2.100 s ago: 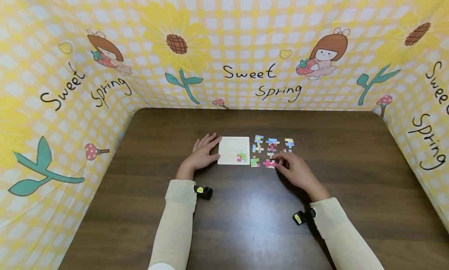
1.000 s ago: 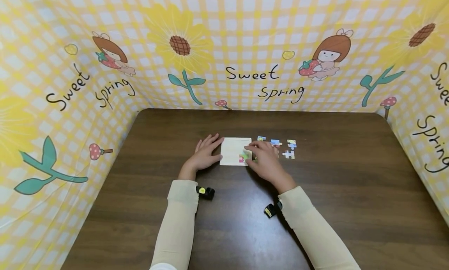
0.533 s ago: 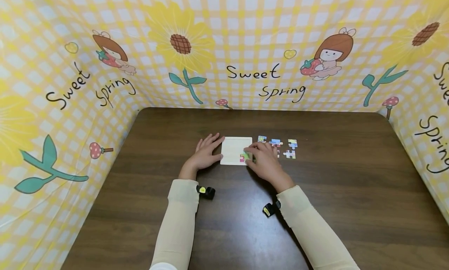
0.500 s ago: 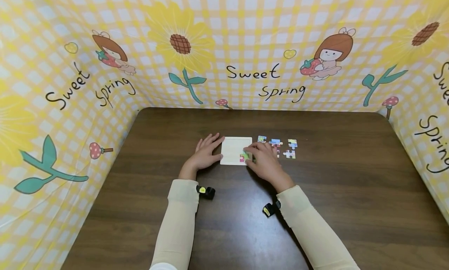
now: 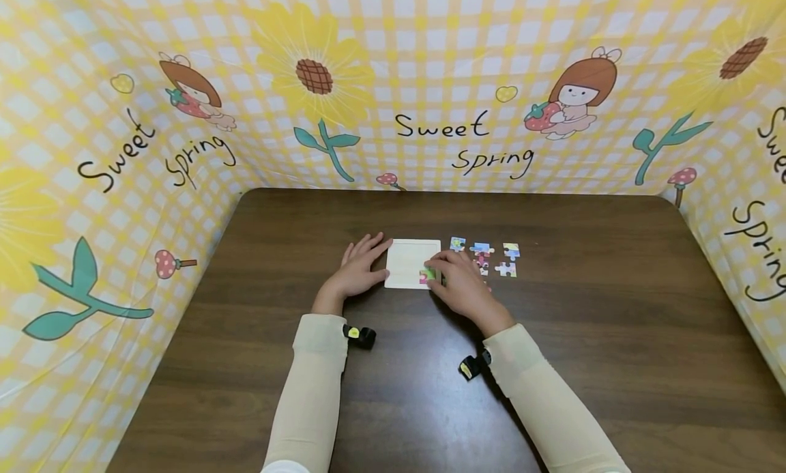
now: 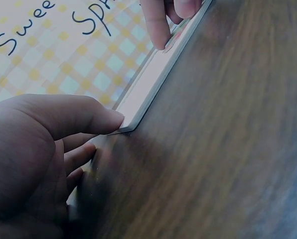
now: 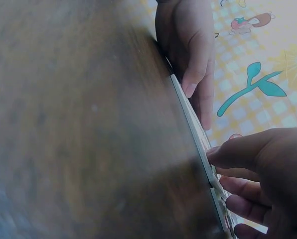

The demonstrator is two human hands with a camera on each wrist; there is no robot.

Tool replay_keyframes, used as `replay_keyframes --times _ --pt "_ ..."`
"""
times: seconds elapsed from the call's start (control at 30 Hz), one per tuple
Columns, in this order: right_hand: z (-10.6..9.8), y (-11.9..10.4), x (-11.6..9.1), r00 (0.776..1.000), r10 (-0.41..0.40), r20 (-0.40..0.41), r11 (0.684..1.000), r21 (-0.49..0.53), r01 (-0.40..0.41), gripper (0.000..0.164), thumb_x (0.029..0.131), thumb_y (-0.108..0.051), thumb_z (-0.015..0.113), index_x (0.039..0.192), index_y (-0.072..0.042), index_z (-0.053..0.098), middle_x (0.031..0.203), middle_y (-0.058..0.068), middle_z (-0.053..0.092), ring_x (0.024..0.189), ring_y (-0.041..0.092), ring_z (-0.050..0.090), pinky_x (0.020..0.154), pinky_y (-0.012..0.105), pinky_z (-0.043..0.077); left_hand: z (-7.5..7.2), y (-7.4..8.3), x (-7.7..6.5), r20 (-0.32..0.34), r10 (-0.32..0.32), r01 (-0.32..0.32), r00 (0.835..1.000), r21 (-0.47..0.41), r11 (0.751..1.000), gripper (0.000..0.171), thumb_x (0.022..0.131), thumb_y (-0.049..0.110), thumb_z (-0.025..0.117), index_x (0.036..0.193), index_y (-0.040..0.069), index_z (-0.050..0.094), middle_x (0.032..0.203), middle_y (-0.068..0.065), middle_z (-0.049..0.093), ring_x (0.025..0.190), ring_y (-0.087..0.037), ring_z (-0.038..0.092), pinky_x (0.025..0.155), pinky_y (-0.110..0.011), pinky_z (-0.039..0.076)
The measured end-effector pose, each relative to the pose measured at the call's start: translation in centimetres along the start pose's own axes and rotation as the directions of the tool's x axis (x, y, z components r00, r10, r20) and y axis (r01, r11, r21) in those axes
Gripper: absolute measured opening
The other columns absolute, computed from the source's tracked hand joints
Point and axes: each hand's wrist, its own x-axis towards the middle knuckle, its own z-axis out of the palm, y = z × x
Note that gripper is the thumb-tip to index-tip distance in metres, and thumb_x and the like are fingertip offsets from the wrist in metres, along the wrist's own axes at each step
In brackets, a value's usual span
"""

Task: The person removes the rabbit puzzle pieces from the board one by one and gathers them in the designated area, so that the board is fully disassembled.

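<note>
In the head view my left hand [image 5: 356,274] lies spread at the left side of a shallow, pale puzzle tray [image 5: 402,263], thumb and a finger touching its edge. A pink-and-green puzzle piece [image 5: 426,276] sits in the tray's near right corner. My right hand [image 5: 463,284] reaches over the right rim, thumb and index finger curled at opposite sides of this piece; the hand hides part of it. In the left wrist view my left thumb [image 6: 106,119] presses the tray corner. In the right wrist view the right thumb [image 7: 228,152] meets the tray edge.
Several loose puzzle pieces lie right of the tray, among them a blue-topped one [image 5: 482,248] and a pale one [image 5: 506,269]. Some are hidden under my right hand. The brown wooden table [image 5: 589,289] is enclosed by a yellow checked cloth [image 5: 430,63].
My right hand has moved left from the loose pieces to the tray's near right corner, then shifted little over the last second. The left hand stays at the tray's left edge.
</note>
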Motion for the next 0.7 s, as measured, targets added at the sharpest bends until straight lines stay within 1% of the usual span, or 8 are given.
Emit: replay_keyframes --times 0.13,0.3,0.5,0.7 --pt "-0.04 -0.02 -0.03 1.0 0.001 -0.002 1.0 0.006 -0.001 0.035 0.091 -0.025 0.069 0.124 -0.013 0.067 0.128 0.007 0.057 0.116 0.027 0.047 0.099 0.052 0.036 -0.06 0.15 -0.1 0.002 0.003 -0.003 1.0 0.002 1.0 0.067 0.096 0.026 0.058 0.155 0.02 0.028 0.162 -0.005 0.014 0.149 -0.026 0.0 0.115 -0.05 -0.008" --pt "-0.08 -0.09 -0.02 1.0 0.024 0.001 1.0 0.009 -0.024 0.035 0.09 -0.026 0.07 0.123 -0.015 0.067 0.127 0.006 0.057 0.117 0.028 0.047 0.097 0.052 0.037 0.03 0.09 -0.05 0.004 -0.005 0.005 1.0 0.01 1.0 0.068 0.096 0.027 0.058 0.156 0.02 0.027 0.162 -0.005 0.014 0.149 -0.026 0.0 0.115 -0.051 -0.008" --pt "-0.27 -0.04 -0.05 0.998 0.048 0.03 0.999 0.015 -0.049 0.037 0.089 -0.029 0.071 0.124 -0.021 0.064 0.127 0.003 0.056 0.12 0.026 0.047 0.098 0.053 0.036 0.06 0.04 0.02 0.005 -0.018 0.018 1.0 0.02 1.0 0.067 0.096 0.028 0.057 0.155 0.024 0.027 0.162 -0.002 0.013 0.149 -0.023 -0.001 0.115 -0.049 -0.008" --pt "-0.44 0.15 -0.22 0.998 0.042 0.049 0.999 0.015 -0.042 0.039 0.087 -0.028 0.072 0.125 -0.022 0.063 0.124 0.0 0.056 0.12 0.025 0.047 0.097 0.054 0.035 0.08 0.07 0.06 0.005 -0.014 0.014 1.0 0.02 1.0 0.066 0.096 0.028 0.057 0.155 0.024 0.028 0.162 -0.003 0.014 0.149 -0.024 -0.001 0.115 -0.049 -0.008"
